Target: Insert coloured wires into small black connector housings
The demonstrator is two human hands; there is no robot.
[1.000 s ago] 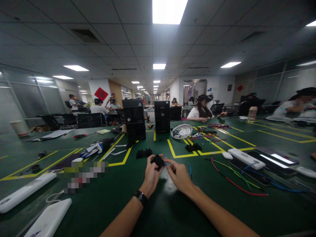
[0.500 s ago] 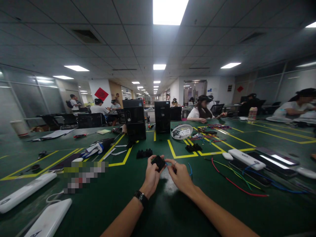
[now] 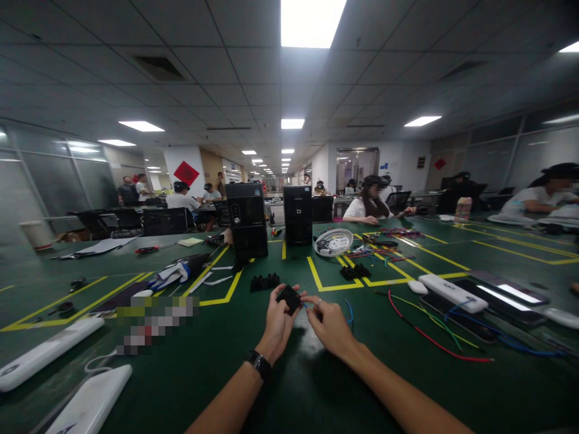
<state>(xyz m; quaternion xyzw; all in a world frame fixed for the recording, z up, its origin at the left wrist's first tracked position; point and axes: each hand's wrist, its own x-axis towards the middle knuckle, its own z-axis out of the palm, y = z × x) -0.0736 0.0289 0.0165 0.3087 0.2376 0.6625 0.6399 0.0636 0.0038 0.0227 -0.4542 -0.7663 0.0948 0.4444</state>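
Observation:
My left hand (image 3: 277,325), wearing a dark wristband (image 3: 257,363), is closed around a small black block (image 3: 289,297), perhaps a connector or socket; its exact kind is hard to make out. Beside it, my right hand (image 3: 333,328) pinches a blue wire (image 3: 350,311). One end of the wire shows at my right fingertips, close against the block's right side, while the rest curves out behind the hand. Whether the wire enters the block cannot be seen. Similar black pieces lie just beyond my hands, one on the left (image 3: 265,281) and one on the right (image 3: 355,272).
Red, yellow and green wires (image 3: 434,328) lie right of my hands, near white power banks (image 3: 452,292) and phones. Two black boxes (image 3: 246,220) stand ahead beside a white basket (image 3: 333,242). More white devices (image 3: 52,352) lie left. A co-worker (image 3: 373,202) sits across the table.
My right fingers have shifted slightly, and more of the blue wire's end now shows beside the block. My left hand keeps its hold, with the block turned a little.

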